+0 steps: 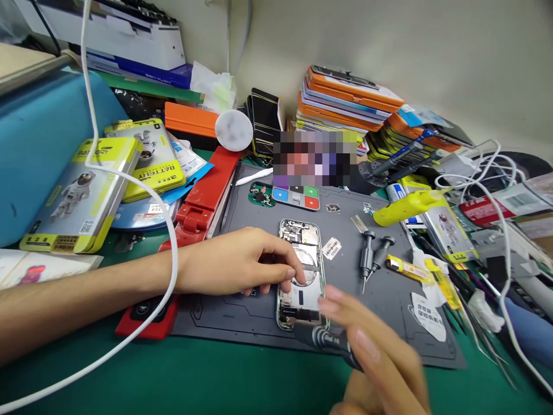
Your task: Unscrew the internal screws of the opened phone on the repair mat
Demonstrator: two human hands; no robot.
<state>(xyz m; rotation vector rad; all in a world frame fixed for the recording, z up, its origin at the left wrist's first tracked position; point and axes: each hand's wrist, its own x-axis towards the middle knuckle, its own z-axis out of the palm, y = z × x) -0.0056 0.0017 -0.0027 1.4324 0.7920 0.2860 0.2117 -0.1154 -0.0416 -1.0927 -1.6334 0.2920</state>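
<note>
An opened phone lies on the grey work mat, its inner parts and round charging coil exposed. Over its left side reaches my left hand, fingers curled and thumb and index tips close together at the coil. Whatever those tips pinch, if anything, is too small to make out. At the lower right my right hand is blurred by motion. It grips a dark grey screwdriver, held across the phone's bottom end. Two more screwdrivers lie to the right of the phone, near a razor blade.
Behind the phone sit a coloured tray and a green circuit board. A red tool and battery boxes stand left. Right are a yellow bottle, a cutter and tweezers. A white cable hangs across my left forearm.
</note>
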